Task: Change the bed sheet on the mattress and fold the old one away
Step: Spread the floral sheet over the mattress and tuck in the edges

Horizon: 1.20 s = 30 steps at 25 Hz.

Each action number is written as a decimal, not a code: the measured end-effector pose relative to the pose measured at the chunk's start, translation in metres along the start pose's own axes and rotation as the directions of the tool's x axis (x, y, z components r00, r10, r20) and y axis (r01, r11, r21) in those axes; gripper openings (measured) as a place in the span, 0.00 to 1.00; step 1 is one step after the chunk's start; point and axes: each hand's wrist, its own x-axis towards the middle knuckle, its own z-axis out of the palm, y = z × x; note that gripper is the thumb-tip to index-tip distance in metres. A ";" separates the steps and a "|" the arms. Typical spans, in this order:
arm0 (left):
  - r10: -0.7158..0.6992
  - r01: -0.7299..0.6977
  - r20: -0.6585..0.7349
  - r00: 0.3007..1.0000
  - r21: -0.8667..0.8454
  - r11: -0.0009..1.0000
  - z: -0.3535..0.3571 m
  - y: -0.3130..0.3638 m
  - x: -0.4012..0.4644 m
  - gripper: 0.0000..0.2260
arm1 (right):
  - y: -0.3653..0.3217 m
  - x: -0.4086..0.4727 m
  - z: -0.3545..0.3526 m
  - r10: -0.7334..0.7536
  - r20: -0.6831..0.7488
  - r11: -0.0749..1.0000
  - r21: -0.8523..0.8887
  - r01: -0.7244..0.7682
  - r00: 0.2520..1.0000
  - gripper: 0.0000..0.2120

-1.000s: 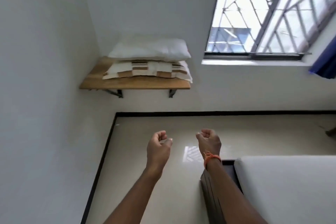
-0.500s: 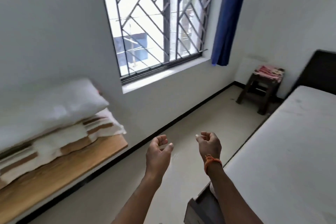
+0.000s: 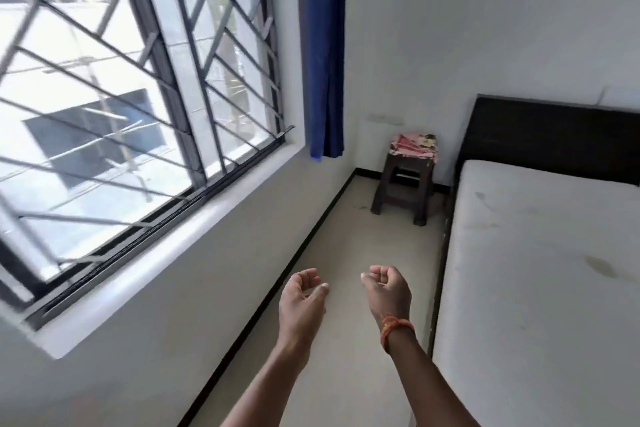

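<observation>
Left hand (image 3: 302, 302) and right hand (image 3: 387, 291) both raised over the floor, fingers loosely curled, holding nothing, touching nothing. Bare mattress (image 3: 540, 274) lies just to their right; folded sheet (image 3: 414, 146) sits on the stool (image 3: 403, 189) by the headboard. View has swung right since half a second ago: shelf with pillows gone from view, hands' pose unchanged.

Both forearms are bare, with no sleeves in sight. The right hand (image 3: 388, 291) has an orange thread band (image 3: 396, 326) tied round its wrist, twisted and slightly frayed. Beside that band, the left hand (image 3: 301, 302) and its wrist carry nothing.
</observation>
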 end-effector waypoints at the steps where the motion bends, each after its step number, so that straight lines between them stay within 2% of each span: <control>1: -0.002 0.002 0.044 0.999 0.004 1.000 0.014 0.005 0.038 0.10 | -0.001 0.033 0.011 0.012 -0.032 1.000 -0.002 -0.012 0.999 0.07; 9: 0.005 -0.014 0.221 0.975 0.039 0.999 0.120 0.091 0.331 0.09 | -0.058 0.299 0.084 0.082 -0.231 0.996 0.055 -0.072 0.970 0.08; 14: -0.047 0.038 0.328 0.944 0.034 0.999 0.218 0.119 0.467 0.08 | -0.077 0.453 0.098 0.109 -0.323 0.994 0.061 -0.094 0.940 0.08; 19: -0.107 0.085 0.352 0.930 0.079 0.993 0.343 0.129 0.624 0.08 | -0.065 0.657 0.119 0.165 -0.338 0.985 0.095 -0.140 0.927 0.10; 24: -0.128 0.108 0.380 0.916 0.073 0.991 0.472 0.171 0.772 0.09 | -0.095 0.855 0.123 0.219 -0.303 0.976 0.073 -0.207 0.927 0.10; 28: -0.233 0.205 0.382 0.894 0.113 0.972 0.556 0.180 0.894 0.07 | -0.093 0.990 0.127 0.254 -0.262 0.966 0.018 -0.259 0.931 0.11; 30: -0.280 0.246 0.388 0.878 0.136 0.960 0.604 0.171 0.958 0.06 | -0.082 1.061 0.130 0.327 -0.277 0.943 0.028 -0.332 0.904 0.10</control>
